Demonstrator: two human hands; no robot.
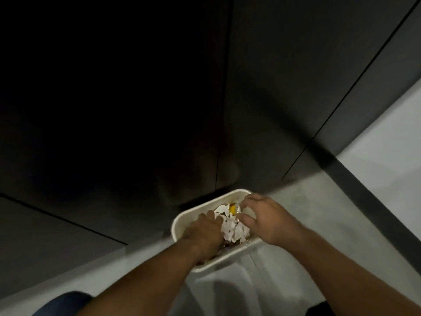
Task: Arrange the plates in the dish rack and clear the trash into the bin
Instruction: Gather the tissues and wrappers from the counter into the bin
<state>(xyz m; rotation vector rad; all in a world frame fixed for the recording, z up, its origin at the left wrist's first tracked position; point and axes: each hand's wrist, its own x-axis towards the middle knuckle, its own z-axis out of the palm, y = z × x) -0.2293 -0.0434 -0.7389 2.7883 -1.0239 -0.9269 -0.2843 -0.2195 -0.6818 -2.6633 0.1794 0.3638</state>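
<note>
**Down at the bin, both hands in the trash**

Down on the pale floor [341,224], a white, round-cornered bin [177,224] stands just in front of dark cabinet fronts [273,87], its far rim near the foot of the doors. Inside it lies the trash [234,229]: a heap of crumpled white paper that reaches up near the rim, with a small yellow scrap [232,209] at its far side and something clear and shiny just beside that.

Both bare forearms reach in from the bottom of the head view. The left hand [205,231] goes into the bin on the left side of the heap, back of the hand up, fingers pointing into the paper; the fingertips are hidden by it, so whether they grip or only press cannot be told. The right hand [266,217] hangs over the bin's right rim, its fingers and thumb curled inward and pinching the top of the trash near the yellow scrap.

A dark blue rounded shape [66,302] shows at the lower left edge, too blurred to name.
</note>
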